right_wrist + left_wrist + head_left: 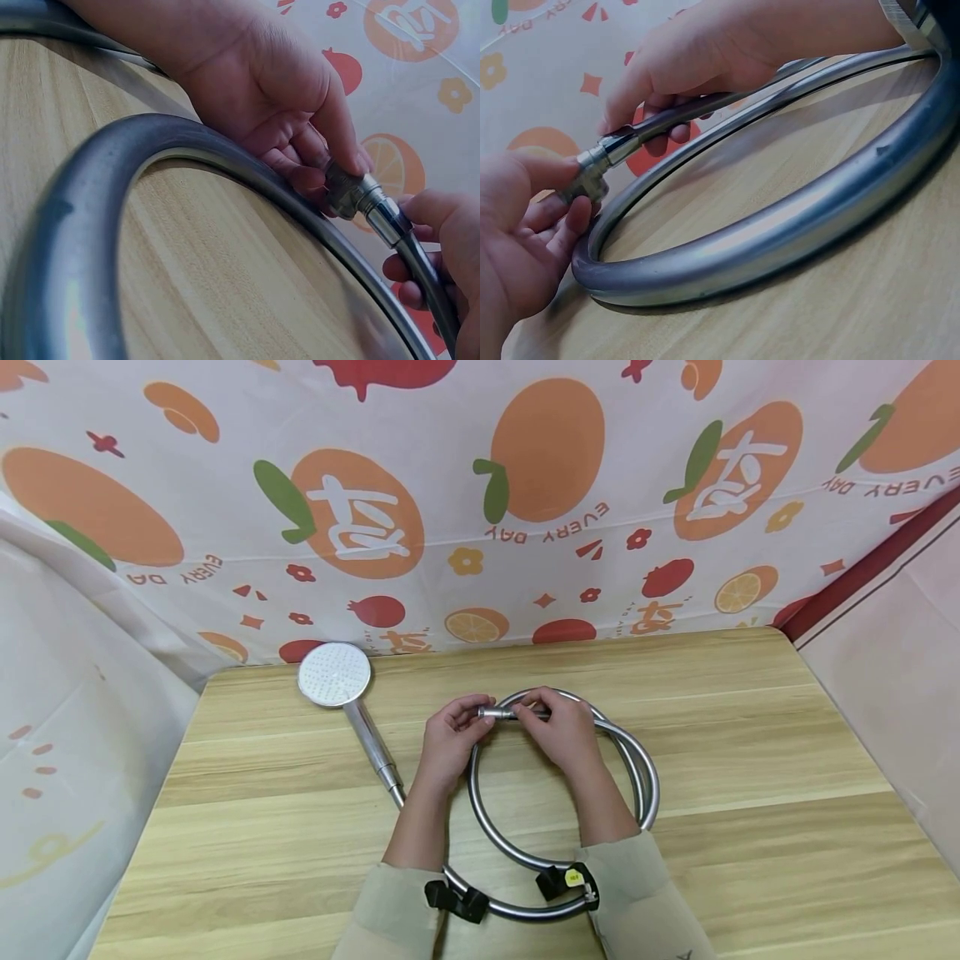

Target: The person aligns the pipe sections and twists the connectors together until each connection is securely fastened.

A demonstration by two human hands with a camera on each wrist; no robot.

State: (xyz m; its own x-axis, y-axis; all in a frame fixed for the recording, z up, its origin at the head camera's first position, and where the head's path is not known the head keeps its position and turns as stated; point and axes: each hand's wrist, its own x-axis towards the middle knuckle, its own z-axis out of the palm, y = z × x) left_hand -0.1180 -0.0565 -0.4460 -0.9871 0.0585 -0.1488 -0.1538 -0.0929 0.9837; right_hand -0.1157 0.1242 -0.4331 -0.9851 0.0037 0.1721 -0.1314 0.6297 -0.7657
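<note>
A silver shower hose (483,810) lies in loops on the wooden table. Between finger and thumb, my left hand (447,739) pinches a small metal fitting (592,180) at the hose's free end. My right hand (564,735) grips the hose just behind its shiny end sleeve (387,221). Sleeve and fitting meet in line, raised over the far side of the loop; how far one sits inside the other I cannot tell. Left of the hands lies a hand shower (360,727) with a round white face, joined to the hose's other end.
The wooden tabletop (750,752) reaches back to a white cloth (450,460) printed with fruit. Pale cloth (67,718) hangs at the left side. Hose loops pass under both forearms, near the black wrist straps (457,902).
</note>
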